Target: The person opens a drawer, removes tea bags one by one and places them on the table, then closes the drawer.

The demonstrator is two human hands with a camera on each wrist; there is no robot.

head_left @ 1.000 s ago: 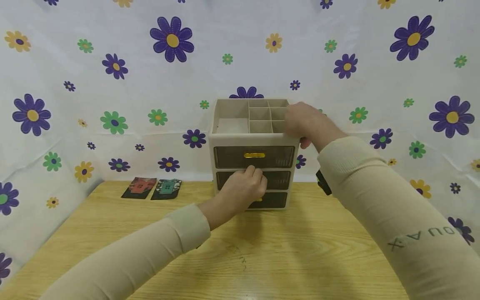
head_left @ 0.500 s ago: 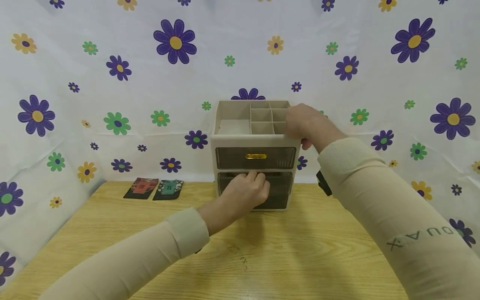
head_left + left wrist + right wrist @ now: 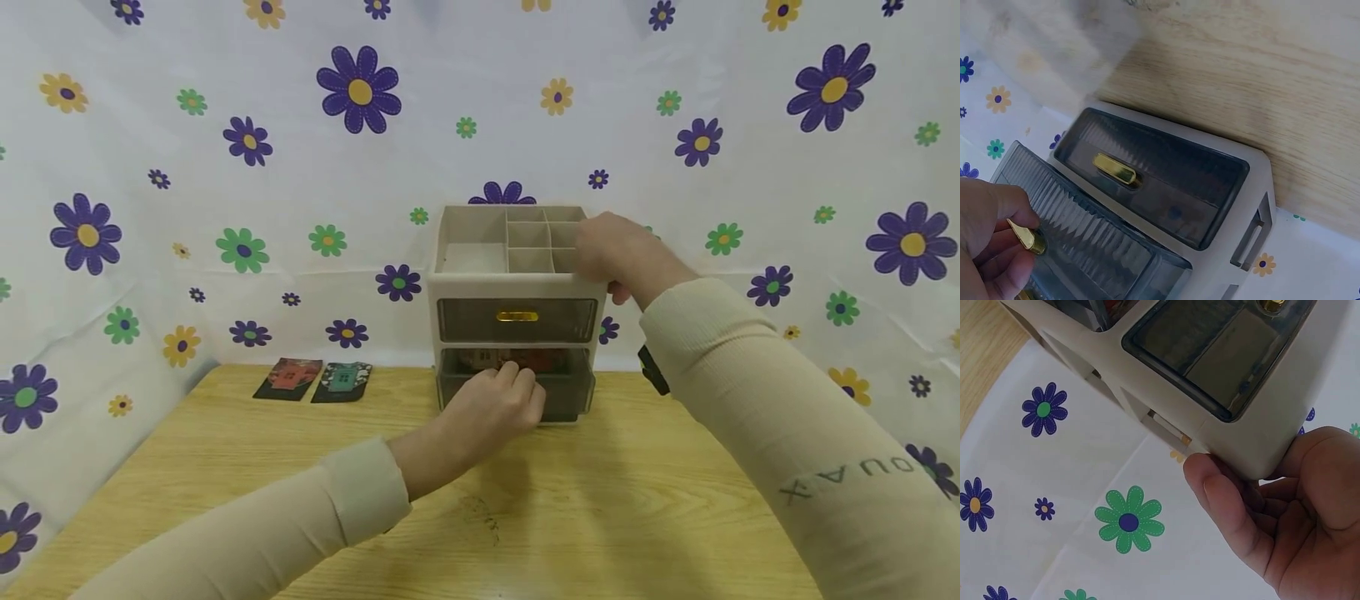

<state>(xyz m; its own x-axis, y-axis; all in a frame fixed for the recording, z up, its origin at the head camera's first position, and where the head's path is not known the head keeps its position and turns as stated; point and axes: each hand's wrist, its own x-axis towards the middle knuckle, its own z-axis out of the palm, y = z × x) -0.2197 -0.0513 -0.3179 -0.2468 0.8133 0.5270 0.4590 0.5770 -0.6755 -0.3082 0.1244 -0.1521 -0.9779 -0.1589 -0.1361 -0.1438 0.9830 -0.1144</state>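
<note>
A beige drawer organizer (image 3: 517, 285) with smoky clear drawers stands at the back of the table. In the head view its middle drawer (image 3: 573, 387) is partly pulled out, and something reddish and dark shows inside. My left hand (image 3: 491, 412) covers the front of that drawer. The left wrist view shows its thumb and fingers pinching the drawer's gold handle (image 3: 1027, 239). My right hand (image 3: 618, 250) holds the organizer's top right corner; in the right wrist view the fingers (image 3: 1225, 500) curl at that corner. The top drawer (image 3: 480, 321) and bottom drawer (image 3: 1166, 187) are closed.
Two flat printed cards, one red (image 3: 288, 379) and one green (image 3: 342, 382), lie at the back left of the wooden table (image 3: 240, 467). A flowered cloth (image 3: 420, 150) hangs behind. Divided compartments (image 3: 528, 237) form the organizer's top.
The middle drawer has come out toward me, with my left hand on its handle, and its contents have come into sight. My right hand has stayed on the organizer's corner.
</note>
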